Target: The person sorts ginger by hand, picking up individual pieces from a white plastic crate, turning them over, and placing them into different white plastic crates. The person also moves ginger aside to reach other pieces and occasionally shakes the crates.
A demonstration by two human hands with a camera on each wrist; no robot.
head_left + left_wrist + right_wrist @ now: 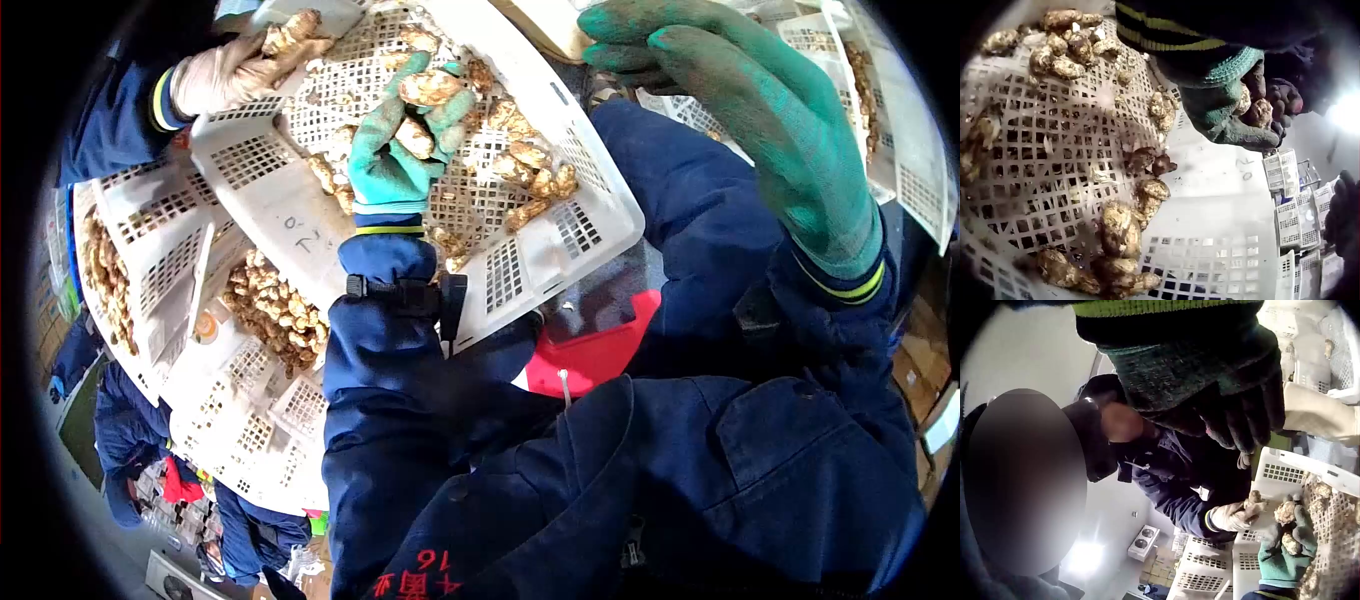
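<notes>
My left hand (400, 165), in a green coated glove, cups two knobby brown-and-white mushroom-like pieces (430, 88) with its fingers curled round them, palm up over a white perforated crate (300, 235). Similar pieces (540, 185) lie scattered on the crate's floor. In the left wrist view the same hand (1229, 115) shows at the crate's side wall, the held pieces (1261, 112) between fingers and palm. My right hand (760, 110), also green-gloved, is held up beyond the crate's right side, fingers extended and holding nothing. Its fingers point down in the right wrist view.
Another person's pale-gloved hand (225, 75) holds a similar piece (292, 34) over the crate's far left corner. More white crates (160, 225) stand at the left, one with a heap of pieces (270, 310). A red item (590, 350) lies below the near crate.
</notes>
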